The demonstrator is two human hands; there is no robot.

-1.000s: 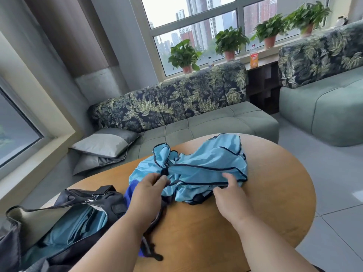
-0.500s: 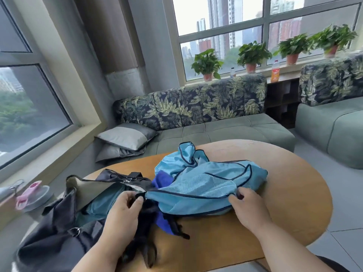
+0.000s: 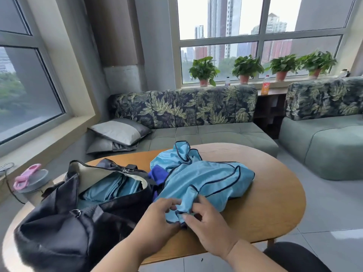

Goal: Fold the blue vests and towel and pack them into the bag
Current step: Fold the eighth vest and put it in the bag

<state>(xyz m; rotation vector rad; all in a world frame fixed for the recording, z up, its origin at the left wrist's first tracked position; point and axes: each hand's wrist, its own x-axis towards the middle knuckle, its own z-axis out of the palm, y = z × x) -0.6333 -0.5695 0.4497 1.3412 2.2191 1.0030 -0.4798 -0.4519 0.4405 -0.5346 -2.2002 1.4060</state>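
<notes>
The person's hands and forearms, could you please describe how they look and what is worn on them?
Both the left hand and the right hand are bare: no gloves, rings or watch show. Both forearms are bare too, with no sleeves in view.

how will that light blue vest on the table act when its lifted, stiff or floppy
Probably floppy: the light blue vest lies crumpled in soft folds on the table. Likely light and a bit slippery, given its thin, shiny cloth bunching where the left hand and right hand pinch it.

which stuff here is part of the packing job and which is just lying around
Part of the job: light blue vest held by left hand and right hand; dark blue towel; black bag.
Lying about: cushions, potted plants, orange bottle, pink clip.
</notes>
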